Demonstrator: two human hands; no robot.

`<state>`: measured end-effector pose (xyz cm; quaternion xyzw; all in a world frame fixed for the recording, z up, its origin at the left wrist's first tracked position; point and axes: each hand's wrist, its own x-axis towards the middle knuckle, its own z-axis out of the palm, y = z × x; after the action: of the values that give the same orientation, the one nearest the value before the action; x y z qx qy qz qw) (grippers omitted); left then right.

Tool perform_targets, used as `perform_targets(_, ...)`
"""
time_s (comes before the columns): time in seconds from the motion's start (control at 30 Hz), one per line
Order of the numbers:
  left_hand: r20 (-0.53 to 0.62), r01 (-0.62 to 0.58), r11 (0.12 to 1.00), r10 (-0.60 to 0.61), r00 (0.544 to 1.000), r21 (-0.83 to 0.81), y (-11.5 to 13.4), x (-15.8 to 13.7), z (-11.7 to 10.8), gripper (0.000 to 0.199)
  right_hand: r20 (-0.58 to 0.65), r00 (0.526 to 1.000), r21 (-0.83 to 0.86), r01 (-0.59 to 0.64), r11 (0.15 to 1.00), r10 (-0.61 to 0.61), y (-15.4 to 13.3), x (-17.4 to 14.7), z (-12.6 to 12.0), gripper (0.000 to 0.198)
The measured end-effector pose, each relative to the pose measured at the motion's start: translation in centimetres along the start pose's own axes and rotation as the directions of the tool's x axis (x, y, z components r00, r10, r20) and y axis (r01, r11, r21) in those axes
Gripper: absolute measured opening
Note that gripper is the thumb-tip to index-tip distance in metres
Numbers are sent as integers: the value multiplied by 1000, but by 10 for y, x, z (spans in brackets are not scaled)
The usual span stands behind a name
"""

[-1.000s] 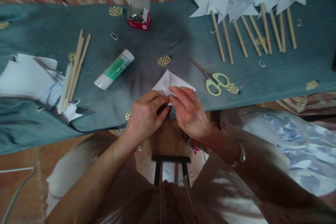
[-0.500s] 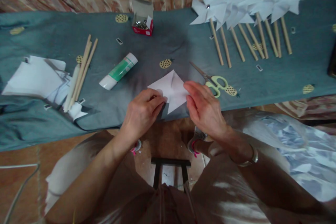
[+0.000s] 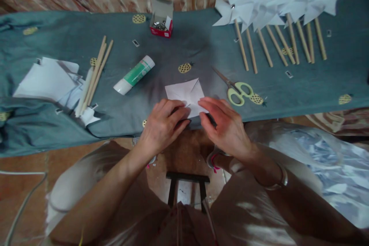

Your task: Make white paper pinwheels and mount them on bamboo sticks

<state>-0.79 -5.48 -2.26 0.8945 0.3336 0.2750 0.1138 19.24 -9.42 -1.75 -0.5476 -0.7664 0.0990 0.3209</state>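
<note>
A small white paper square [image 3: 184, 89] with slits running in from its corners lies at the front of the cloth-covered table. My left hand [image 3: 165, 123] has its fingers bent over the lower left part of the paper, closed on it. At the right edge, my right hand [image 3: 223, 123] holds the paper between fingertips and thumb. The near corners are partly hidden by my fingers. Just right of the paper lie scissors [image 3: 236, 91] with pale green handles, blades spread a little. A green and white glue stick [image 3: 134, 75] lies to the left.
Several white paper pinwheels [image 3: 242, 4] on wooden sticks lie at the back right. An open red box [image 3: 161, 30] of metal pins stands at the back. Loose sticks [image 3: 98, 73] and white paper sheets [image 3: 46, 80] are at the left. A plastic bag [image 3: 340, 173] sits below right.
The paper square has turned and now lies flatter, its raised flap lowered. Both hands have shifted toward its near side. The whole view has moved slightly.
</note>
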Motion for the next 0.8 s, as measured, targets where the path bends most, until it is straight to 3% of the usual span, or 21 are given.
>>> perform_targets(0.13, -66, 82, 995, -86, 994, -60, -4, 0, -1, 19, 14, 1000, 29, -27, 999, 27, 0, -2, 0, 28)
perform_targets(0.3, -48, 239, 965, -245, 968, -111, -6, 0, -8, 29, 21, 996, 81, -86, 993, 85, 2, -2, -1, 27)
perform_targets(0.47, -16, 109, 994, -109, 994, 23, 0, 1, -6, 38, 49, 989, 156, -143, 977, 137, -1, -2, -3, 25)
perform_targets(0.63, 38, -25, 993, 21, 999, 113, 4, 1, -3, 18, 57, 989, 202, -145, 969, 136, -5, -2, -5, 23)
perform_targets(0.8, 59, -73, 990, 66, 996, 123, 6, -1, -2, 12, 38, 990, 180, -137, 974, 132, -3, -3, -7, 24)
